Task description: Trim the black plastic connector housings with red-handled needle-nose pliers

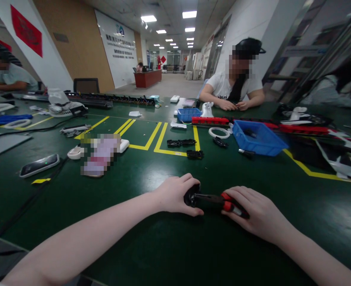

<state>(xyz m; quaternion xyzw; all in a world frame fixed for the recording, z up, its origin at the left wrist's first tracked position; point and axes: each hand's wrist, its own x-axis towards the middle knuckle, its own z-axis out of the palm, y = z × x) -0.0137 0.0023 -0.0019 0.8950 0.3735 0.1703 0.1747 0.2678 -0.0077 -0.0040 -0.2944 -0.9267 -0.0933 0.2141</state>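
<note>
"new" can be read on the white shirt (220,84) beyond the blue tray (260,145); the wall sign (117,47), farther off to its left, is too blurred. nearer than the tray and left of it, slim-nosed red-and-black pliers (213,200) are gripped by the right hand (254,206), pointed at a glossy black part (189,196) held in the left hand (175,193).

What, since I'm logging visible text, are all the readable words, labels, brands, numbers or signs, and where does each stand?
"NEW": co-worker's white T-shirt.
White wall sign: Chinese and Latin lettering, too blurred to read reliably.
Red pillar poster: marking too blurred.
Needle-nose pliers: no legible lettering.
</note>
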